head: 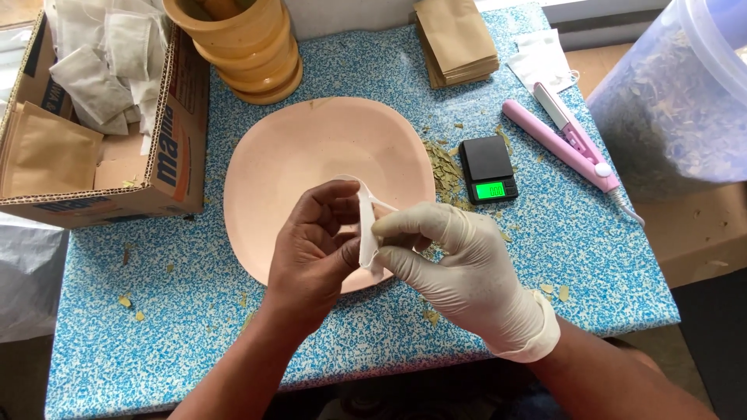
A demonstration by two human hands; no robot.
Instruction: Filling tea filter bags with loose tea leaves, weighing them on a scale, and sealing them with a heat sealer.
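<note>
A small white filter bag is held between both hands over the near edge of a pale pink plate. My bare left hand pinches its left side. On its right side are the fingertips of my right hand, which wears a white glove. The bag's mouth looks pulled apart at the top. Dried green leaf pieces lie on the blue speckled table just right of the plate.
A small black scale with a lit green display sits right of the plate. A pink heat sealer, brown paper pouches, a wooden mortar, a cardboard box of bags and a clear tub of dried leaves surround it.
</note>
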